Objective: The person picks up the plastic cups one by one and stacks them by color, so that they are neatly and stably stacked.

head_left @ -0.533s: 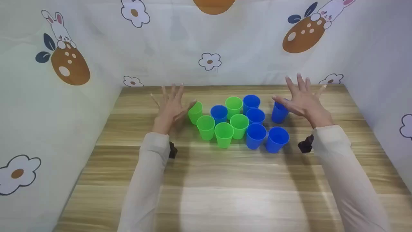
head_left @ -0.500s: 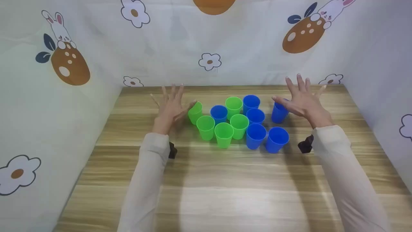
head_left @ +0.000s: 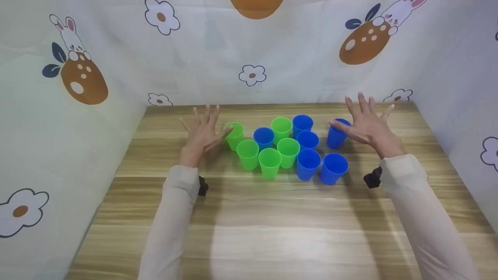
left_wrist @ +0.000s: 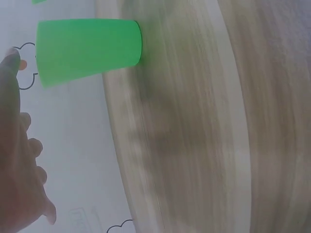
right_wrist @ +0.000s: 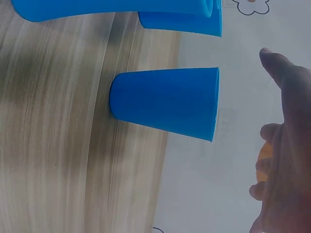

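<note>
My left hand (head_left: 201,134) hovers with spread fingers beside the leftmost green cup (head_left: 235,138), its thumb overlapping the rim in the head view. In the left wrist view that green cup (left_wrist: 87,51) stands upright on the table, apart from the hand. On the other side my right hand (head_left: 367,126) is spread above and beside a lone blue cup (head_left: 336,137). The right wrist view shows a gap between this blue cup (right_wrist: 165,102) and the thumb. Neither hand holds anything. Between the hands stand several green cups (head_left: 270,165) and blue cups (head_left: 308,167), upright and mouth up.
The cups stand in a close cluster on the wood-grain table (head_left: 264,225). A printed white cloth (head_left: 202,54) hangs behind the table and along both sides. Dark wrist devices (head_left: 373,178) stick out below the sleeves.
My left hand has shifted slightly left and toward me; the right hand has dropped back a little. The cups have kept their places, and the head view has tilted slightly.
</note>
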